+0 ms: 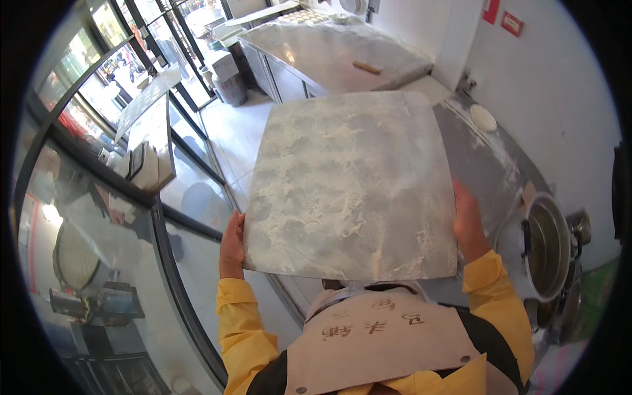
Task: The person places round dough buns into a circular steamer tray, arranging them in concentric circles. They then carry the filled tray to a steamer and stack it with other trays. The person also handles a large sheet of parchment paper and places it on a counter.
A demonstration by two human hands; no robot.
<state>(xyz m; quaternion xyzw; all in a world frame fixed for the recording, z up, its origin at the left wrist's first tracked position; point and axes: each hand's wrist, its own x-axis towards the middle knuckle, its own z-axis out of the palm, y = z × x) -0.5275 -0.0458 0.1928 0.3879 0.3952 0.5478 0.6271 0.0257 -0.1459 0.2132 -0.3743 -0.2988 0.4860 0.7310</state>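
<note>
A large flour-dusted board (345,187) spans the middle of the view, held up in front of my apron. Faint round marks show in the flour over its left and middle parts. My left hand (232,244) grips the left edge near the front corner, with some fingers tucked out of sight. On the opposite edge, my right hand (468,222) holds the board, its fingers largely hidden below. Both my sleeves are yellow.
Beyond the board stands a steel counter (326,54) with a wooden rolling pin (367,67). Several pale dough pieces (303,17) sit at its far end. At right, a floured worktop (486,163) carries a pale round item (483,118) near a metal pot (545,247). Glass panels (98,237) line my left.
</note>
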